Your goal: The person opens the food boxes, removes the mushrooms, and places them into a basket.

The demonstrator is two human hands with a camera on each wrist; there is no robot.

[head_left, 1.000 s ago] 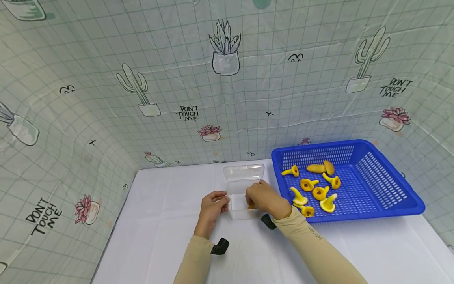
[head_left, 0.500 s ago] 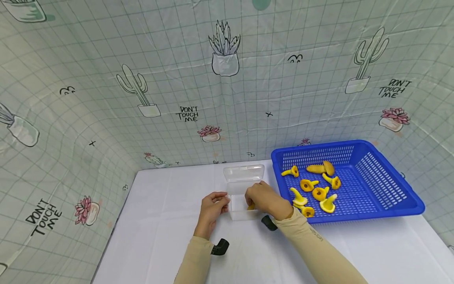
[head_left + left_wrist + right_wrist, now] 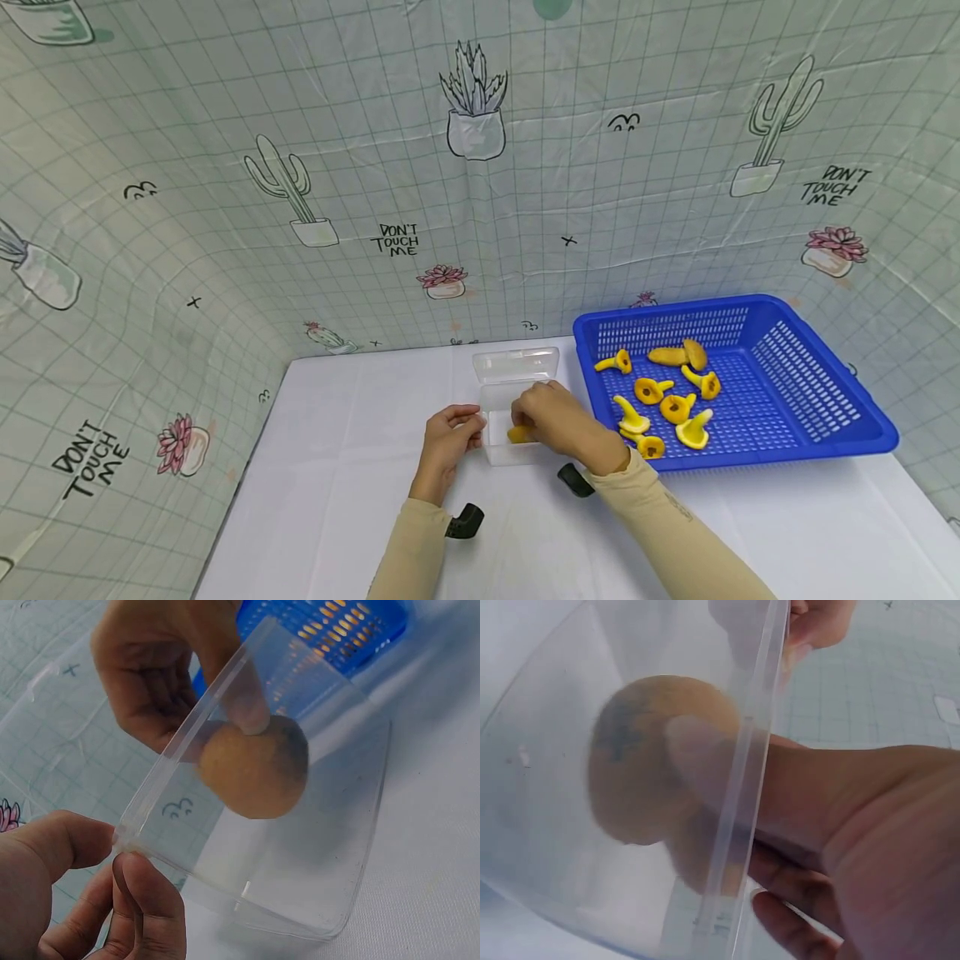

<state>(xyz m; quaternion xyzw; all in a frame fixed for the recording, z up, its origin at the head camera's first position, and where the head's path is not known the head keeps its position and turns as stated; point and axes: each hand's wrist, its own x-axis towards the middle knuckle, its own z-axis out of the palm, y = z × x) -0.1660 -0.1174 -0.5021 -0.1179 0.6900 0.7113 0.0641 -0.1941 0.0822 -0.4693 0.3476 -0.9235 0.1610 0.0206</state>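
A clear plastic box [image 3: 513,456] stands on the white table with its lid [image 3: 516,365] folded back. At the box's left side, my left hand [image 3: 447,446] pinches the rim between thumb and fingers, as the left wrist view also shows. My right hand [image 3: 558,417] reaches into the box and holds a brownish-yellow mushroom [image 3: 518,435]. In the left wrist view the rounded cap of the mushroom [image 3: 251,772] shows through the clear wall. The right wrist view has the thumb pressed on the mushroom [image 3: 641,772]; part of its stem is behind the fingers.
To the right of the box stands a blue plastic basket [image 3: 765,417]. Several yellow funnel-shaped mushrooms [image 3: 677,407] and a brownish mushroom [image 3: 671,357] lie in it. A patterned cloth [image 3: 360,192] hangs behind the table.
My right hand has shifted slightly left inside the box with the mushroom, and more of the mushroom shows. The left hand stays at the rim.
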